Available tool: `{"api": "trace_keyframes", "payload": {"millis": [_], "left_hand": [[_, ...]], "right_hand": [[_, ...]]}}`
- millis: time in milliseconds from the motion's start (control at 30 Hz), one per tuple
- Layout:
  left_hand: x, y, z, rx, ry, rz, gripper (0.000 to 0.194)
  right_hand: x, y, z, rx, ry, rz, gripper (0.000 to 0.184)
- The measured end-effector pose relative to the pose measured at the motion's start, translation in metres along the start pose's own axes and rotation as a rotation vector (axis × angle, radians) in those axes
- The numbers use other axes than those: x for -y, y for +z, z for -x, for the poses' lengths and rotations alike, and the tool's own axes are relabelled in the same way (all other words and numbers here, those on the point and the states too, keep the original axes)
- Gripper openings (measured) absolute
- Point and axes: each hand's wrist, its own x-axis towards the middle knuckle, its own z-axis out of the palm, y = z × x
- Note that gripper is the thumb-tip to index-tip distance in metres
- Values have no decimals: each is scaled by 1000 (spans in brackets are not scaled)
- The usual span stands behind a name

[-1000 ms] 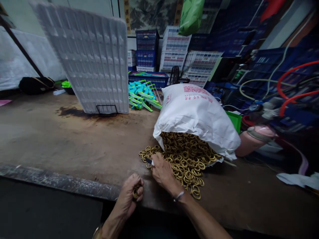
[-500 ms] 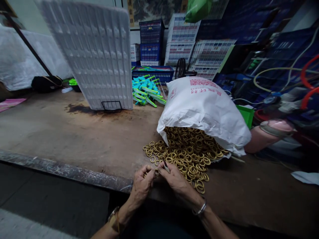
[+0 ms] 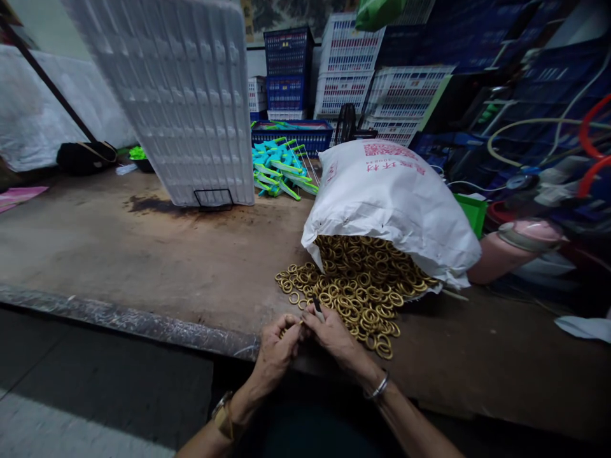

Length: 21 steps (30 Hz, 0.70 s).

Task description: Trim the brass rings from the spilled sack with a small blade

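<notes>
Gold-coloured rings (image 3: 351, 296) spill in a heap from the mouth of a white woven sack (image 3: 386, 191) onto the table. At the table's front edge my left hand (image 3: 278, 343) is closed, with brass-toned rings partly showing between its fingers. My right hand (image 3: 331, 331) is closed beside it, fingertips meeting the left ones. It grips a small slim tool with a dark tip (image 3: 317, 308), whose exact kind I cannot make out. A ring edge shows where the fingertips meet, and the rest is hidden by the fingers.
A ribbed translucent plastic panel (image 3: 191, 114) stands in a black wire holder (image 3: 212, 198). Behind it lie turquoise and green plastic pieces (image 3: 279, 168) and stacked crates (image 3: 289, 63). On the right are a pink bottle (image 3: 518, 251), hoses and a white scrap (image 3: 585, 327).
The view has shifted slightly, so the scene sits a little higher. Both hands stay together at the table edge; the right hand's tool has tilted a little more upright.
</notes>
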Motion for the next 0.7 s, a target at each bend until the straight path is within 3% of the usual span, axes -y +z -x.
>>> {"api": "trace_keyframes", "payload": {"millis": [133, 567, 700], "left_hand": [[0, 0, 3, 25, -97, 88, 23], [4, -5, 5, 101, -141, 261, 26], [2, -5, 6, 68, -126, 209, 28]], "right_hand": [[3, 0, 0, 6, -14, 60, 25], [3, 3, 0, -28, -88, 187, 26], [2, 1, 4, -103, -161, 430, 24]]}}
